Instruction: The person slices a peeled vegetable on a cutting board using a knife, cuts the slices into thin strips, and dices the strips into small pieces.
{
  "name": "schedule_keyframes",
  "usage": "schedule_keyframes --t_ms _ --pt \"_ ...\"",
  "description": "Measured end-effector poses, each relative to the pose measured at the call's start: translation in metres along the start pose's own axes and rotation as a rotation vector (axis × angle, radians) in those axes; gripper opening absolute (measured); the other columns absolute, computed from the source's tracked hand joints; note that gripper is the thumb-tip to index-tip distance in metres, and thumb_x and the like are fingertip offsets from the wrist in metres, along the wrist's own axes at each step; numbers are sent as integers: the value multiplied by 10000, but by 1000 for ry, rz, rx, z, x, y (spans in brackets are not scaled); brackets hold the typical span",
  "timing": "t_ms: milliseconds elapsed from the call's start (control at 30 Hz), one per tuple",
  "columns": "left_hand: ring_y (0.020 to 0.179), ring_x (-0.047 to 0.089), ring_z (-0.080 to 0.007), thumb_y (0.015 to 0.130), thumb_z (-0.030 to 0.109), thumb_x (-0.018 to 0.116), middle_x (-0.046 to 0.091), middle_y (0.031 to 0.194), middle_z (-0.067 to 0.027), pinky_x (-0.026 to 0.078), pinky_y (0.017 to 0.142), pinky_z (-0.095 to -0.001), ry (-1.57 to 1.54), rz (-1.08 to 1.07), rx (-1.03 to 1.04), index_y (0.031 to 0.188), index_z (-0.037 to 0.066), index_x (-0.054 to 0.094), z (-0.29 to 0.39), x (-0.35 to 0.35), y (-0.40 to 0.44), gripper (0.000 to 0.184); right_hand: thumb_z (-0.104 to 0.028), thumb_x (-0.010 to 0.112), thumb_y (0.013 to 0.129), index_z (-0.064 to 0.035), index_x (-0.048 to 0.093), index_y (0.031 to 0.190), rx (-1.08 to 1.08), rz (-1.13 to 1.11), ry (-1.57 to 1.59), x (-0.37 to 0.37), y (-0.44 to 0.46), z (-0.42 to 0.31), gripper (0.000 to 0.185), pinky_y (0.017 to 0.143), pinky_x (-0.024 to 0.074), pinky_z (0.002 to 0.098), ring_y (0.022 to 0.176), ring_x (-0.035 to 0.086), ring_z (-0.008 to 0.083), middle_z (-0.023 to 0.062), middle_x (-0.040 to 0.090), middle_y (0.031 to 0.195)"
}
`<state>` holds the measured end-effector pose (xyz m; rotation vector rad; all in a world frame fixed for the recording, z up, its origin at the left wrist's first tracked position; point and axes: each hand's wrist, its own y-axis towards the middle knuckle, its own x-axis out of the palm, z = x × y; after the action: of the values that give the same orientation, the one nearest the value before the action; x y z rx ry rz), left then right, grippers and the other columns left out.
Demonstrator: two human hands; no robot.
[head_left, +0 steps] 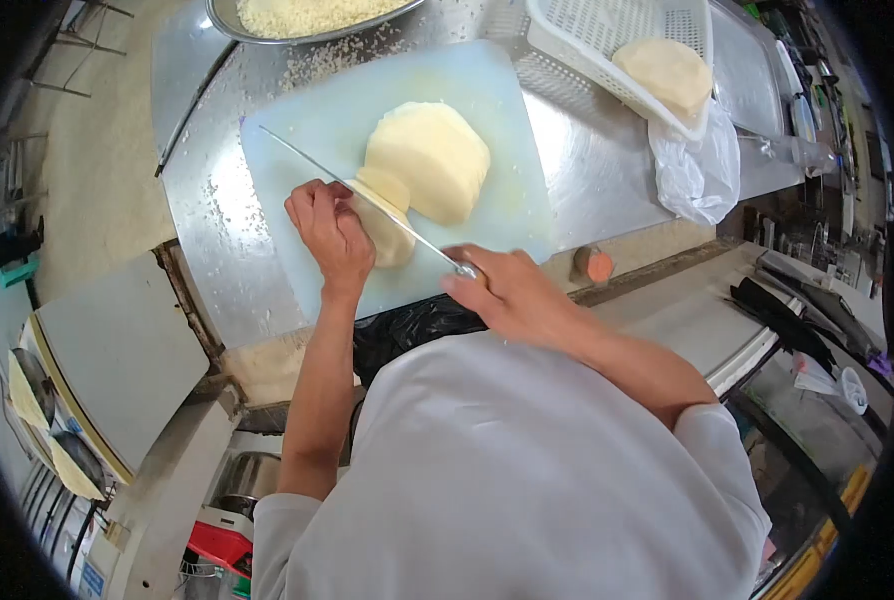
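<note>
My right hand [497,288] is closed round the handle of a long kitchen knife [422,238], its blade running diagonally to the upper left. Under the blade lies a peeled, pale yellow vegetable piece [395,245]; its exact kind I cannot make out. My left hand [329,232] has curled fingers gripping that piece from the left, close to the blade. Thin slices [382,188] lean on the blade's far side. Beyond them rests a larger, fanned stack of the same pale slices [432,155]. All this is on a pale blue cutting board [297,120].
A metal tray of finely chopped pale bits [317,15] stands at the far edge, with crumbs scattered near it. To the right, a white perforated basket [587,50] holds another peeled piece [667,75]. A plastic bag [702,180] hangs by it. The steel table [607,180] surrounds the board.
</note>
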<state>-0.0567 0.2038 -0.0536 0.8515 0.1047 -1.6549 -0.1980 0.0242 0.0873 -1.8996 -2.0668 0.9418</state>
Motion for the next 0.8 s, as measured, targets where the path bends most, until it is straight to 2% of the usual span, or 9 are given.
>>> schedule_keyframes --t_ms 33,100,233,300,533,567,667,700,800 --pt "985 496 -357 815 54 483 566 1003 -185 402 928 -480 7 -7 0 929 -17 651 -1 0 -1 216 -342 602 1048 69 660 1247 70 -24 8 -5 -9 -10 460 713 542 499 743 707 445 245 688 741" --pt "996 501 -364 840 63 469 578 1027 -187 395 937 -485 17 -31 5 1002 -32 628 -3 -1 -2 246 -330 602 1048 69 654 1251 15 -5 -7 0 2 0 451 717 541 502 751 705 447 250 690 755" --pt "989 499 -368 832 67 480 574 1022 -190 400 932 -482 12 2 28 980 -29 625 -3 1 0 229 -316 597 1052 79 637 1263 -210 118 -145 34 60 39 450 724 537 504 760 697 448 265 693 786" --pt "966 490 -369 815 69 488 556 991 -195 404 917 -479 9 23 37 904 -21 631 -6 2 -2 190 -317 593 1055 84 630 1269 -154 69 -93 29 66 36 456 722 535 501 757 695 444 268 693 792" --pt "963 495 -365 834 65 491 565 992 -193 403 922 -473 -8 33 -8 915 -17 613 -2 1 -2 168 -320 585 1063 93 622 1291 172 -91 18 -8 -14 -19 473 716 532 491 733 698 426 256 691 773" --pt "970 500 -366 842 69 498 572 990 -191 402 928 -476 1 21 6 917 -14 596 -2 1 -1 149 -313 586 1058 87 635 1239 49 -42 5 -2 -7 -1 442 711 532 502 731 689 451 259 687 764" --pt "980 501 -362 849 67 506 576 984 -187 398 932 -480 -2 29 8 917 -9 578 -2 0 -3 125 -304 589 1051 82 635 1290 -194 72 -86 33 46 47 456 714 522 460 710 672 403 260 676 788" --pt "981 499 -360 849 65 507 575 982 -186 397 931 -480 -9 41 12 916 -8 578 -2 1 -2 121 -304 593 1049 93 631 1277 -131 57 -127 37 55 41 459 739 536 473 750 674 440 286 686 822" --pt "994 499 -359 848 50 511 577 987 -183 395 935 -477 -1 42 24 923 -8 582 -6 3 -5 118 -320 598 1047 72 645 1124 -169 95 -68 34 57 36 402 697 533 512 740 681 472 264 681 753"
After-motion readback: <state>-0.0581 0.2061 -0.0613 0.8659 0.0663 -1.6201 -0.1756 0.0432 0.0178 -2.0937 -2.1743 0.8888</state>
